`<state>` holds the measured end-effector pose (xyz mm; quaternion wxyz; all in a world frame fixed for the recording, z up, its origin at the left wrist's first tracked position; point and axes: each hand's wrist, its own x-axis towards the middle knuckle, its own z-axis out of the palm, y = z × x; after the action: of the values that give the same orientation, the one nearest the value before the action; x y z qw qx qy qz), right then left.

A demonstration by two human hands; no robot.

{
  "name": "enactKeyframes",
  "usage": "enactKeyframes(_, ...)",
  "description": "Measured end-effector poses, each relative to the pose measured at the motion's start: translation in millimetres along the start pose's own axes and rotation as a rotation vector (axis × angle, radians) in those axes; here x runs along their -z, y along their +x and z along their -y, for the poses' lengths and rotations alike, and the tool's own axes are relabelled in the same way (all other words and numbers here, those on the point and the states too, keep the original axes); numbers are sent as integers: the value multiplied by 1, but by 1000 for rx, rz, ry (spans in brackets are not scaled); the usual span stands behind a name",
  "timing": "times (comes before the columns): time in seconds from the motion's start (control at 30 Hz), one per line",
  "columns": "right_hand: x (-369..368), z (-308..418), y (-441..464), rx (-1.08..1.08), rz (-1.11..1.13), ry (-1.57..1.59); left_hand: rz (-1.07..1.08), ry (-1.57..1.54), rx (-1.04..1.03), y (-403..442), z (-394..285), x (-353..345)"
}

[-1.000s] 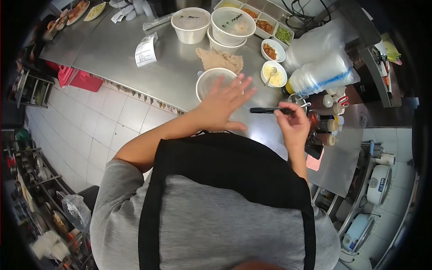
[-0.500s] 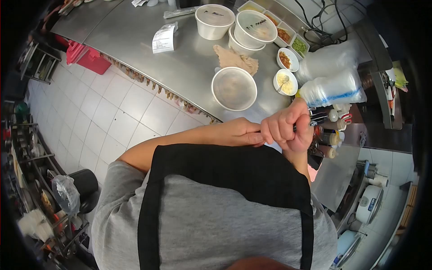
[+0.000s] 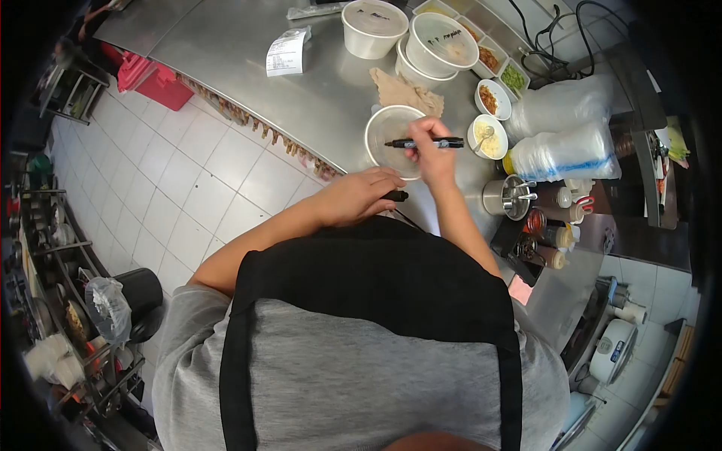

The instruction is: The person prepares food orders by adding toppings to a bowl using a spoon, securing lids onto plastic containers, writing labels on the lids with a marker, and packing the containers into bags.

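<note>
A black marker [image 3: 444, 142] is gripped in my right hand [image 3: 434, 154], its tip over the lid of a round white tub [image 3: 382, 143]. My left hand [image 3: 366, 195] lies at the tub's near edge, closed on a black marker cap [image 3: 395, 196]. Behind the tub is a crumpled brown cloth [image 3: 406, 92]. Farther back stand lidded white tubs, one [image 3: 375, 28] alone and another [image 3: 444, 45] stacked on a tub, both with black writing on their lids.
Bowls of brown food [image 3: 492, 99] and pale food [image 3: 487, 137] stand to the right, near plastic-wrapped stacks [image 3: 565, 152], a metal pot [image 3: 505, 198] and bottles. A receipt [image 3: 286, 54] lies on the steel counter [image 3: 226, 56], whose edge runs along the left.
The marker has been uncapped, and my right hand has brought it left over the tub's lid. My left hand has drawn away from my right hand to the tub's near edge.
</note>
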<state>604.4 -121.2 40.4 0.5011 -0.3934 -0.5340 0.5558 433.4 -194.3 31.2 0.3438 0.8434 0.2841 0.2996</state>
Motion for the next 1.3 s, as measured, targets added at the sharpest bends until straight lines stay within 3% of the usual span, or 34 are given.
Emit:
enactKeyframes(0.33,-1,-16,1,47,-38,-196,3,28,-20,-2,3,-2)
enactKeyframes(0.63,-4,-17,1,103,-184,-164,-17,59,-52,-3,4,-3)
enactKeyframes(0.73,-4,-14,0,53,-86,-179,-31,63,-51,-3,6,-4)
enactKeyframes(0.83,-3,-14,1,112,-187,-202,-33,48,-33,-3,5,-5)
enactKeyframes(1.03,0,-13,0,160,-84,-246,-30,45,-21,-3,4,-6)
enactKeyframes(1.13,9,-19,0,124,-141,-236,-53,71,-36,-3,5,-6)
enactKeyframes(1.3,8,-21,3,264,-160,-294,-46,60,-12,-3,2,-5)
